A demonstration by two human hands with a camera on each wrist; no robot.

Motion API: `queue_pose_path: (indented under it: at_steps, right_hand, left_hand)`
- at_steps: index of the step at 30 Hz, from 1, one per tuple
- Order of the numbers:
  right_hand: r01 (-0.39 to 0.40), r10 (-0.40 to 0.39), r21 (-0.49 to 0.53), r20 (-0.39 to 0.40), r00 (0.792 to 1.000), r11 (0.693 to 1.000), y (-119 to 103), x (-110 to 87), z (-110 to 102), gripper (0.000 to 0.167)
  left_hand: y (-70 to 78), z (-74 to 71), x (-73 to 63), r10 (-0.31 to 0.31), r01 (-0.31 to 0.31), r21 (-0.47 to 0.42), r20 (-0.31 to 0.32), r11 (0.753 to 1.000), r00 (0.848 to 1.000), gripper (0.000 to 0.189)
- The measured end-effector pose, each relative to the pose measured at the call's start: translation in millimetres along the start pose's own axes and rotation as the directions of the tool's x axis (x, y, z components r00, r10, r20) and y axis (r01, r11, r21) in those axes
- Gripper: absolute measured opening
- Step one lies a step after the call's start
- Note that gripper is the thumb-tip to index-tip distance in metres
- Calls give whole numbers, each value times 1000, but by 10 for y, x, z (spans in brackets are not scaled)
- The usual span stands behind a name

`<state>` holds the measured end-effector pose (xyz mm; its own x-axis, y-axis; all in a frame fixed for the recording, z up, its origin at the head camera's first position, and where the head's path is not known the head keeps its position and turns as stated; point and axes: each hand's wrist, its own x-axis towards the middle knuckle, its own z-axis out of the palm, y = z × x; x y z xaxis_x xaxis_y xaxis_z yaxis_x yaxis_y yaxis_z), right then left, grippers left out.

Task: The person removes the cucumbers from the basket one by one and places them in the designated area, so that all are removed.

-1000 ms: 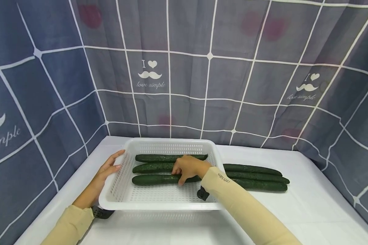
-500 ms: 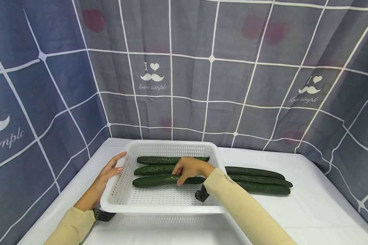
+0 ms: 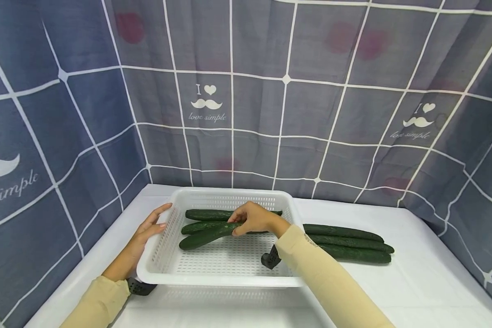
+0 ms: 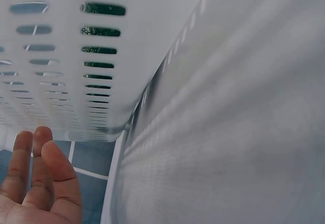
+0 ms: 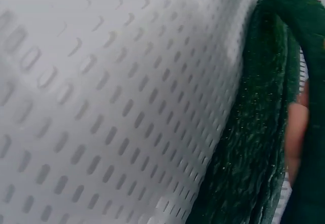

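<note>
Currently the white basket (image 3: 221,280) has 3 cukes in it, lengthwise L to R: far cuke (image 3: 207,214) toward the far wall, middle cuke (image 3: 198,226) just nearer, & near cuke (image 3: 202,238) in the right hand (image 3: 254,218). Outside, 3 more cukes (image 3: 352,242) lie side by side on the white table (image 3: 426,282), just right of the basket, their left ends hidden by basket & sleeve. Vs. half a sec ago: near cuke lay approx. level, alongside the middle one; now it's tilted, left end low & near, the rest rising to the right & overlapping middle cuke in the head view. Right hand's a bit farther over w/ it; far & middle cukes look unmoved, ditto the 3 outside. Right hand reaches in over the right rim, palm side down, thumb on the near side, fingers on the far side, i.e. a firm pinch around near cuke; its right end's hidden behind the hand. Left hand (image 3: 145,234) is at the basket's left rim, same spot as before, fingers fairly straight & spread, not clasping anything; can't tell how hard it presses. Black wrist device (image 3: 271,258) hangs under the right wrist, inside the basket's outline.
</note>
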<state>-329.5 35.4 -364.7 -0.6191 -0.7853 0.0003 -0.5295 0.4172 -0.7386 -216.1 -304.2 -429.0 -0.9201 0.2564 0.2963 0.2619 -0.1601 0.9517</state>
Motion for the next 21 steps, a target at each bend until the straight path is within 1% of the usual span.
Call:
queue_pose_path:
  at_steps: [4, 8, 11, 15, 18, 21]
  right_hand:
    - [3, -1, 23, -81, 997, 1000, -14, -2, 9, 29]
    - [-8, 16, 71, -119, 993, 997, -29, 9, 1, 30]
    - [-6, 13, 47, -147, 989, 999, -41, 10, -10, 29]
    - [12, -13, -5, -184, 983, 1000, -69, 12, -45, 29]
    - [20, -20, -2, -203, 979, 1000, -82, 20, -64, 27]
    - [12, -13, -4, -215, 976, 1000, -92, 15, -79, 26]
  left_hand:
    - [16, 20, -14, -33, 33, 17, -23, 999, 999, 53]
    - [32, 29, -17, -25, 26, 33, -32, 999, 999, 53]
    - [44, 35, -16, -22, 24, 44, -39, 999, 999, 54]
    - [59, 39, -9, -41, 44, 50, -58, 998, 997, 54]
    - [59, 36, -3, -49, 52, 50, -64, 997, 997, 53]
    - [49, 38, 1, -53, 56, 40, -67, 998, 996, 53]
